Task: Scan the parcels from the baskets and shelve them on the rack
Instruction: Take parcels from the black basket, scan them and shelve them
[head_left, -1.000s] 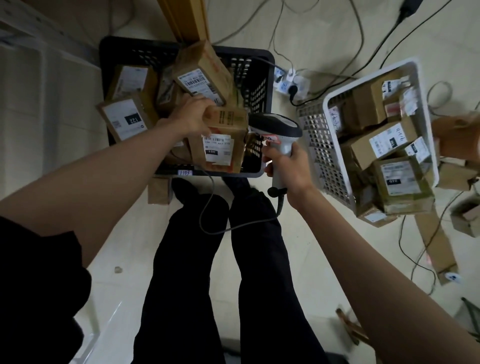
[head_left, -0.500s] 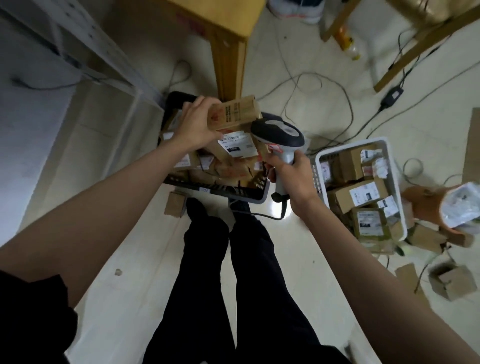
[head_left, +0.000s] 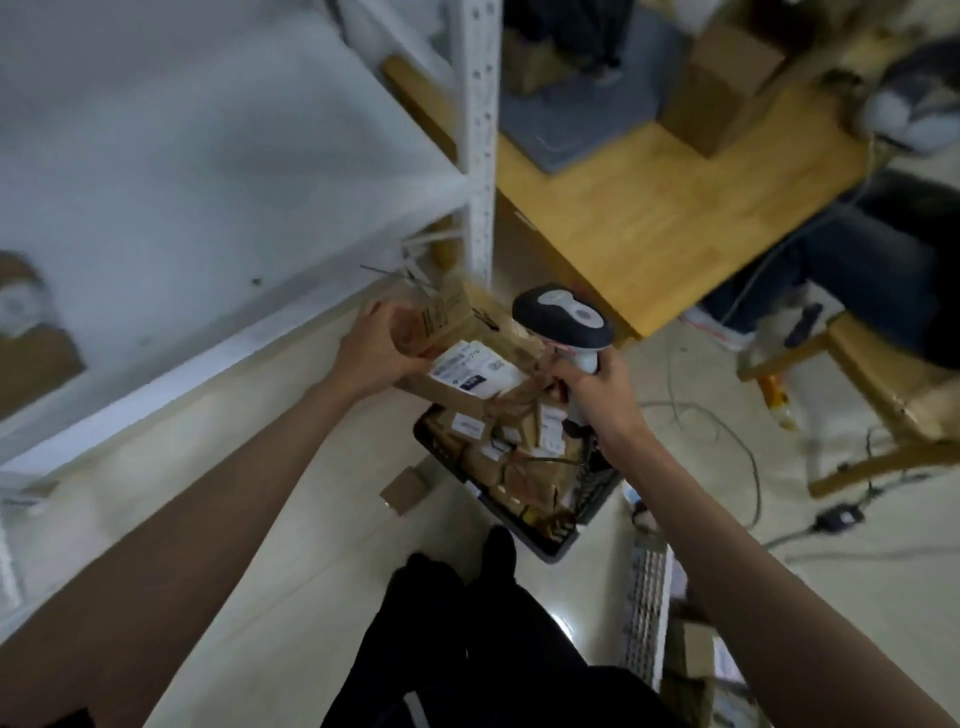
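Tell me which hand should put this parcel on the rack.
Left. The left hand already grips the parcel beside the rack; the right hand is busy holding the scanner.

Likely a parcel stockroom: white rack (head_left: 478, 156), basket (head_left: 571, 525) of labelled parcels.

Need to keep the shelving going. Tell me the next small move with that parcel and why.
Probably carry the parcel left onto the white rack. The left hand grips it raised above the black basket, label up, right beside the scanner held in the right hand, and the rack shelf is just to its left. Whether the scan registered cannot be seen; if not, scan first.
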